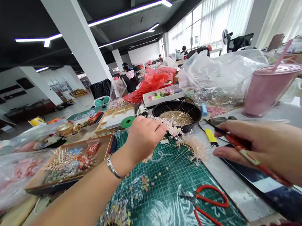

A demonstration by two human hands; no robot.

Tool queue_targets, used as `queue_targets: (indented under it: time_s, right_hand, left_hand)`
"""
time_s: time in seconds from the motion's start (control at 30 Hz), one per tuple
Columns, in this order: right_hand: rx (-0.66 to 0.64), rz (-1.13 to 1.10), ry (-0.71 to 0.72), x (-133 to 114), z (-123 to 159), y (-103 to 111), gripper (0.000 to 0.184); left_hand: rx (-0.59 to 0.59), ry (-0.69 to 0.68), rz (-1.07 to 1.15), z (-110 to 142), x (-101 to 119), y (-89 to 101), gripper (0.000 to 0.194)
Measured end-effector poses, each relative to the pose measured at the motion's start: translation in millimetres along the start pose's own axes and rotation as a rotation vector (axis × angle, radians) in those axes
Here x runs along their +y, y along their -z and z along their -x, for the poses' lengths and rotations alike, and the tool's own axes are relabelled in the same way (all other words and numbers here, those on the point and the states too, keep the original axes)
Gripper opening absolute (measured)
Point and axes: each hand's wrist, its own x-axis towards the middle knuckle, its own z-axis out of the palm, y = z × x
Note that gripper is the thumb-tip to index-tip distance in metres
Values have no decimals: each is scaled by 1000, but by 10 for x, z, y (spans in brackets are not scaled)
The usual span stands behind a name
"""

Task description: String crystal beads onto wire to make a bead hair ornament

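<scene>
My left hand [144, 135], with a silver bangle at the wrist, is closed in a pinch on a pale pink beaded ornament [174, 127] in front of the black bowl [194, 115]. Much of the ornament is hidden behind the fingers. At the right, my right hand [259, 146] is wrapped round red-handled pliers [251, 156], whose dark tip points up and left. A second pale pink beaded piece [196, 147] lies on the green cutting mat [176, 180]. Red-handled cutters [195, 199] rest on the mat's near right part. Clusters of small clear and coloured beads [119, 211] lie below my left forearm.
A tray of beaded sprigs [74, 163] stands at left. A yellow lighter [210, 136] and a dark phone-like slab [270, 187] lie at right, near a pink drink cup [265, 91]. Behind are a green spool [127, 122], a red bag [151, 82] and clear plastic bags [220, 70]. Several people sit farther back.
</scene>
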Motion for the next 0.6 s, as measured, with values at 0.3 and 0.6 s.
queue_targets:
  time_s: [0.3, 0.6]
  right_hand:
    - [-167, 187, 177, -105, -479, -169, 42]
    - [-170, 227, 212, 82, -735, -310, 41]
  left_hand:
    - [27, -260, -137, -386, -164, -356, 21]
    - [43, -363, -183, -519, -230, -504, 18]
